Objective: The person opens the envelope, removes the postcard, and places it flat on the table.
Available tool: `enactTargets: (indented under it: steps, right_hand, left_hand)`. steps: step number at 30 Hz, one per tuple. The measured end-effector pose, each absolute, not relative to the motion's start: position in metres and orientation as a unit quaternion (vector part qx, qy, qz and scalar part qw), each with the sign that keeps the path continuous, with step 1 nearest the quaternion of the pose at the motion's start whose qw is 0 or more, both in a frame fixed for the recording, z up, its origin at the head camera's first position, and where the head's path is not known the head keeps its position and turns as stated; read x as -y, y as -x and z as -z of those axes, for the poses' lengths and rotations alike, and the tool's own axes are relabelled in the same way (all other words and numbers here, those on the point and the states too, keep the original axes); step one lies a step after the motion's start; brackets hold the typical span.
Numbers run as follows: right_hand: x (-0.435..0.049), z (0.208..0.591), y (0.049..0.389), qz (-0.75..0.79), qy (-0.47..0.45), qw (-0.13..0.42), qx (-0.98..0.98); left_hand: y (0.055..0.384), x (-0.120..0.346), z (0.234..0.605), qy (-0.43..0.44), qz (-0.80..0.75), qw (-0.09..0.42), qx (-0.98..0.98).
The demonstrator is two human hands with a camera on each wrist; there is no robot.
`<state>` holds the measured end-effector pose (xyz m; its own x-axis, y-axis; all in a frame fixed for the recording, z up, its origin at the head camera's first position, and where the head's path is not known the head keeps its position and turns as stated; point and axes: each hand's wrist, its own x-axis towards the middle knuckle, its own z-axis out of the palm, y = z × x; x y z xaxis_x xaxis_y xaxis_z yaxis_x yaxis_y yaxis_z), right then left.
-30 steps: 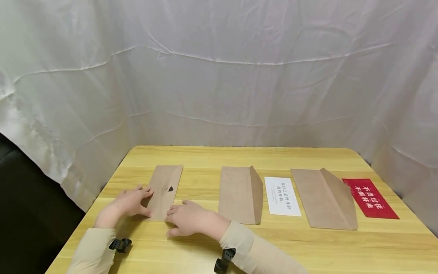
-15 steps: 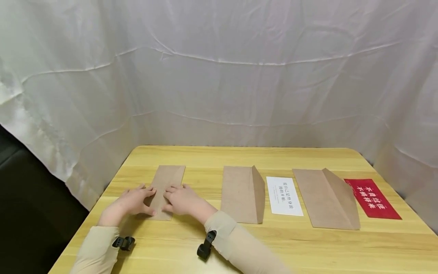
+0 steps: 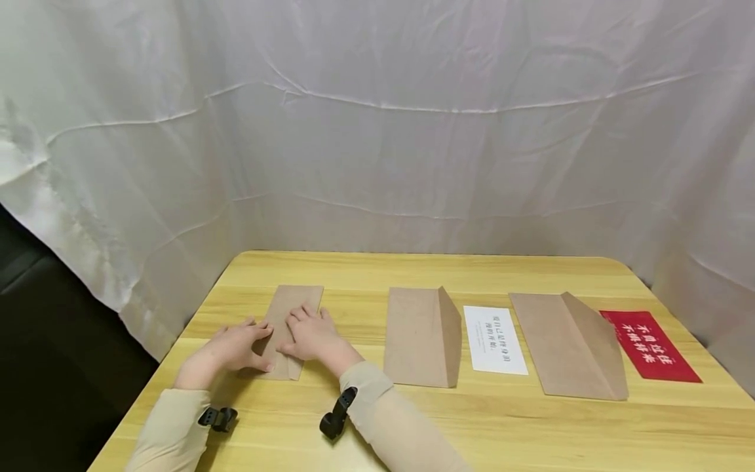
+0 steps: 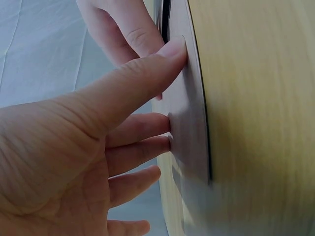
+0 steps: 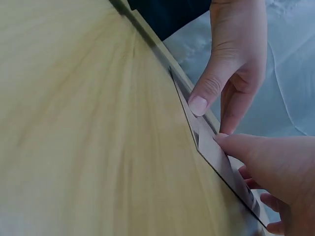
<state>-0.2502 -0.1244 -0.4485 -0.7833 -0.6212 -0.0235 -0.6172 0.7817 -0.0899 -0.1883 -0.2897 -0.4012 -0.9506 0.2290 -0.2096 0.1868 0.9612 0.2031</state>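
A brown kraft envelope lies flat at the left of the table, its flap folded down. My left hand rests on its left edge. In the left wrist view the thumb and two fingertips touch the envelope, the fingers fairly straight. My right hand presses on the right part, over the flap, with extended fingers. The right wrist view has the envelope edge-on under both hands. Two more envelopes with raised flaps lie to the right, a middle envelope and a right envelope.
A white card with printed characters lies between the two open-flapped envelopes. At the far right sits a red card with white characters. The wooden table ends at a pale curtain behind it.
My right hand has slid from the envelope's lower right corner up and onto it, covering the dark mark seen earlier. My left hand stays at the left edge.
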Motion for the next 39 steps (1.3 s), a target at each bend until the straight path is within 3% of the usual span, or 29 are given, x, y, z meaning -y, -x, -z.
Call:
enactTargets:
  steps: [16,39]
  right_hand:
    - [0.12,0.452,0.253,0.045,0.327,0.027,-0.944]
    - [0.095,0.42,0.255,0.061,0.332,0.002,-0.941]
  left_hand:
    - [0.187,0.287,0.402,-0.099,-0.087,0.125,-0.983]
    - [0.191,0.29,0.402,-0.102,-0.088,0.123,-0.983]
